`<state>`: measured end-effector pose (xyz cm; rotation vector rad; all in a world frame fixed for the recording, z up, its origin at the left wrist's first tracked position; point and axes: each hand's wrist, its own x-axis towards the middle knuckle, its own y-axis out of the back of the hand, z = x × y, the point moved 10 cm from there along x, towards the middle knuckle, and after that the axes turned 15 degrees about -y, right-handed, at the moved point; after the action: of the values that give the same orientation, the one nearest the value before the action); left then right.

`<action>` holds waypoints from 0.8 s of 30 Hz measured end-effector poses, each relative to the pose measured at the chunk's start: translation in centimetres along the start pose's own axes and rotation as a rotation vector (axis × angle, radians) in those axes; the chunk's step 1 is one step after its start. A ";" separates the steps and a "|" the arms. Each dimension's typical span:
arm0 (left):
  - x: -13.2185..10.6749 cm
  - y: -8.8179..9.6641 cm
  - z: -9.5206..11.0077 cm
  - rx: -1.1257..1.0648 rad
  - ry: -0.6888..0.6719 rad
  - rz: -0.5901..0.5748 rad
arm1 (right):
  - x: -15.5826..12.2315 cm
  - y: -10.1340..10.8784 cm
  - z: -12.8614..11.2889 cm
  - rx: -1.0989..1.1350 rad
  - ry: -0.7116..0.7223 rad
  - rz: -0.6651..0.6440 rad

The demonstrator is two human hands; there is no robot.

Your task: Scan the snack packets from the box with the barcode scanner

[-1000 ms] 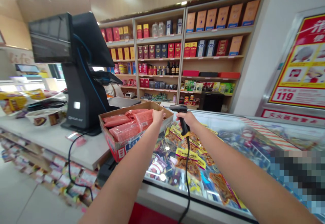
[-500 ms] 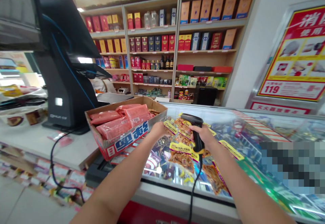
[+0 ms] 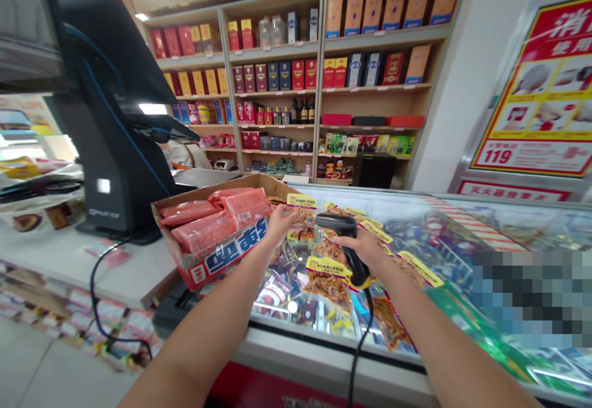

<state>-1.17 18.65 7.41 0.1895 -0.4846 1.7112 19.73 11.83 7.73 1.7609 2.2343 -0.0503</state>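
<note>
My left hand [image 3: 279, 222] is closed on a clear snack packet with a yellow label [image 3: 300, 209], lifted just above the glass counter. My right hand [image 3: 365, 249] grips a black handheld barcode scanner [image 3: 341, 229] whose head points left at that packet; its cable hangs down over the counter edge. Several similar yellow-labelled packets [image 3: 330, 275] lie spread on the glass under both hands. To the left stands an open cardboard box [image 3: 217, 259] filled with red packets [image 3: 217, 214].
A black checkout terminal [image 3: 106, 118] stands on the white counter [image 3: 92, 266] at left. The glass-topped display case [image 3: 462, 241] runs to the right. Shelves of boxes and bottles [image 3: 296, 81] line the back wall. A red poster [image 3: 541, 100] hangs at right.
My left hand left the box's rim, picked up a yellow-labelled packet and raised it. My right hand lowered the scanner and turned its head toward the packet.
</note>
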 end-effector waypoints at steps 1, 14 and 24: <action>-0.1 0.0 0.0 0.001 -0.004 0.006 | -0.1 0.0 -0.1 -0.004 0.001 0.007; -0.2 -0.1 -0.4 0.007 0.000 0.031 | 0.0 -0.4 0.1 -0.021 -0.006 0.010; -0.4 0.0 0.0 0.001 0.007 0.057 | 0.2 -0.3 0.3 -0.010 0.020 -0.011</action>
<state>-1.09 18.31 7.23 0.1718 -0.4887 1.7676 19.44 11.92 7.36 1.7518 2.2546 -0.0235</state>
